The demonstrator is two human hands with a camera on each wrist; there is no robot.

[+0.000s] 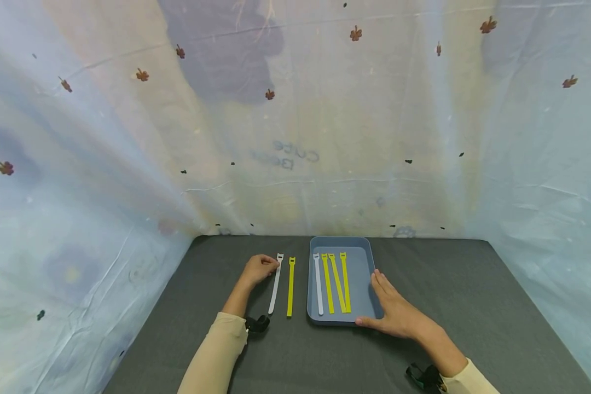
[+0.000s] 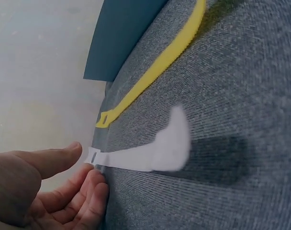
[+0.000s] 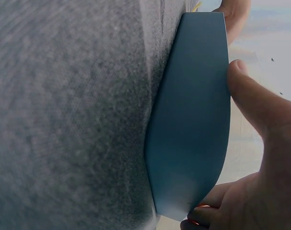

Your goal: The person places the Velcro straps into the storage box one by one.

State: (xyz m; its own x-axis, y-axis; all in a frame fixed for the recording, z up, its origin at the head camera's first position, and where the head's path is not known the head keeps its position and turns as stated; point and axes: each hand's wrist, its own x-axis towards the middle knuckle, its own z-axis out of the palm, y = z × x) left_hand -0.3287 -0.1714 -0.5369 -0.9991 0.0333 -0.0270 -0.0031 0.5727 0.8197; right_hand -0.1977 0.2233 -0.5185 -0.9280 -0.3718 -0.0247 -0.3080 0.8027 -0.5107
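My left hand (image 1: 260, 269) is at the slotted head of a white cable tie (image 1: 274, 290), pinching it between thumb and fingertips. In the left wrist view, the far end of this white cable tie (image 2: 169, 146) bends up off the cloth and casts a shadow. Just right of it lies a yellow cable tie (image 1: 290, 287). My right hand (image 1: 396, 312) holds the blue-grey tray (image 1: 364, 284) at its near right corner, thumb on the near rim and fingers along the right side. Inside the tray, one white cable tie (image 1: 318, 284) and three yellow cable ties (image 1: 328, 284) lie lengthwise, heads away from me.
A dark grey cloth (image 1: 448, 284) covers the table. Printed plastic sheeting (image 1: 295, 137) hangs behind it and along both sides. Black wrist straps (image 1: 258, 324) sit at both cuffs. The two rightmost yellow ties in the tray meet at their near ends.
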